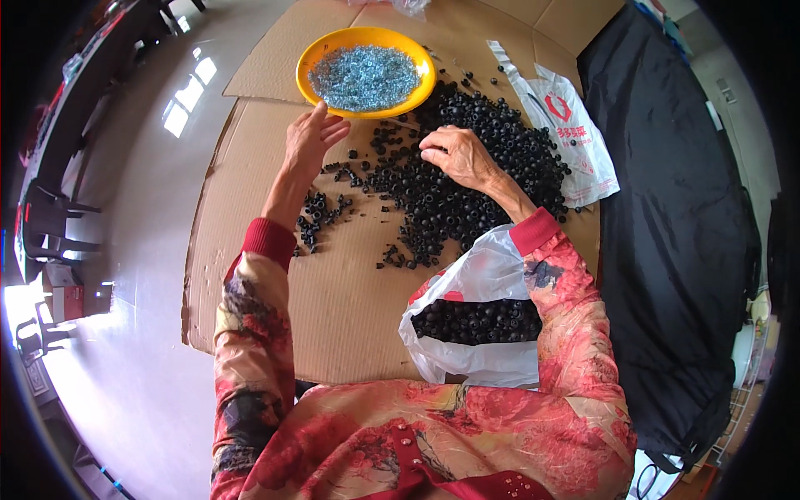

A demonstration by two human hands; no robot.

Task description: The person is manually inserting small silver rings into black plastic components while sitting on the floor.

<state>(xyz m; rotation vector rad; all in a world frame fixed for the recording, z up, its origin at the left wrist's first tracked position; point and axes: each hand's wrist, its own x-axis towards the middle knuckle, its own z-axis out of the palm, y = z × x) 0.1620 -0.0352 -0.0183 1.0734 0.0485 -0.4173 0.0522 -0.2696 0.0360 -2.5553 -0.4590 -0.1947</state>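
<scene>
My left hand (313,140) is open, its fingers stretched out beside the near left rim of a yellow plate (428,77). The plate is full of small clear bluish pieces (365,78), too small to name. My right hand (460,157) is over a heap of small round black plastic pieces (492,187), some with a hole in them. Its fingers are bent and pressed together; whatever they hold is too small to make out. Loose black pieces (310,218) are scattered on the cardboard (333,317) between my forearms.
Close to my body, partly under my right sleeve, lies a white plastic bag (492,367) holding more black pieces (475,321). Another white bag with red print (583,158) lies flat right of the heap. Black cloth (667,217) covers something along the right side.
</scene>
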